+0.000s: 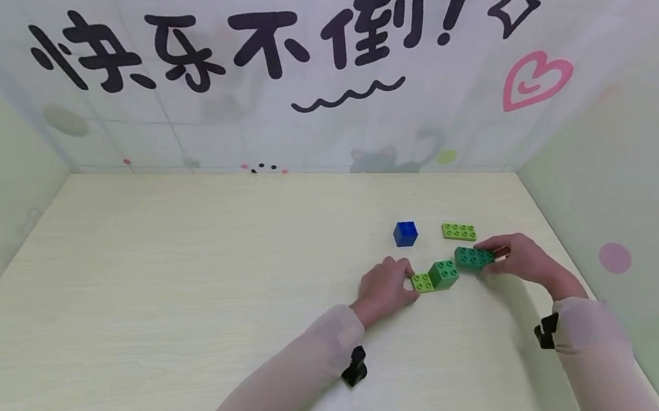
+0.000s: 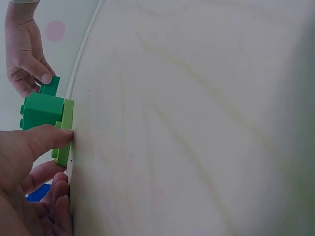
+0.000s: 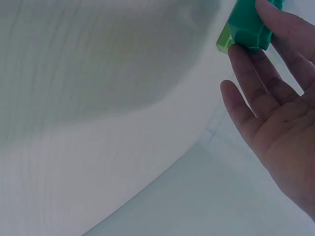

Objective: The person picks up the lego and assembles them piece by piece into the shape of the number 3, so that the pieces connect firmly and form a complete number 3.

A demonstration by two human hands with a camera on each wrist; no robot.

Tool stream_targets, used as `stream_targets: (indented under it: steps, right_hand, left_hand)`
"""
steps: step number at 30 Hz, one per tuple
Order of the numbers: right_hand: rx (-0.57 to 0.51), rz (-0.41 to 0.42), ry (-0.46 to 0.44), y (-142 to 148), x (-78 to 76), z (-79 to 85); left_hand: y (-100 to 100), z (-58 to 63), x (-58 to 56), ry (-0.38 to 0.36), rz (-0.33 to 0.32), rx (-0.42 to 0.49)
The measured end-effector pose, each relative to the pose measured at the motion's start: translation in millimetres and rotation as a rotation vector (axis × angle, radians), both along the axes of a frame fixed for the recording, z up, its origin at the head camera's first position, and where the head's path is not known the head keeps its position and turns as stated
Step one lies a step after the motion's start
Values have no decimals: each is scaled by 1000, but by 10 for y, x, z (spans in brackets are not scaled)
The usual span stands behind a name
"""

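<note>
- My left hand (image 1: 387,288): thumb and forefinger clamped on the bare end of the near flat brick (image 1: 422,283), which lies on the table (image 1: 167,295).
- Blue block (image 1: 405,234): stands alone beyond my left hand, touched by neither hand.
- Green block (image 1: 443,275): sits upright on the right part of the near flat brick (the left wrist view shows the overlap best).
- Far flat brick (image 1: 459,232): lies studs up beyond the green block, apart from it.
- Long green brick (image 1: 474,258): studs up, just right of the green block; a gap between brick and table is hard to judge.
- My right hand (image 1: 519,258): thumb and fingers pinched on the long green brick's right end. I judge the step in hand to be lining it up with the pair in my left; the next move calls for a steady left hold and level studs.
</note>
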State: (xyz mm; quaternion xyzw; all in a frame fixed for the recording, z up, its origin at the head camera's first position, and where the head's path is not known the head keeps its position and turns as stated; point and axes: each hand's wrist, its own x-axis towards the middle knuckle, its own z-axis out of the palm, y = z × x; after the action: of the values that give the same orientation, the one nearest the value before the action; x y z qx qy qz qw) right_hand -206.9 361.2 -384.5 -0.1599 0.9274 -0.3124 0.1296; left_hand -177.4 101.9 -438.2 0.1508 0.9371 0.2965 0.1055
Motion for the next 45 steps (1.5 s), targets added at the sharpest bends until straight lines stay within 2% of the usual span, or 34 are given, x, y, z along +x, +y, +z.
stream_targets:
  steps: [21,45]
  right_hand:
    - [34,13,64,-181,43,257]
    - [12,39,78,-248,114,300]
  left_hand:
    - [-10,17,10,4,-1,13]
    - [-7,2,1,-1,-18,6]
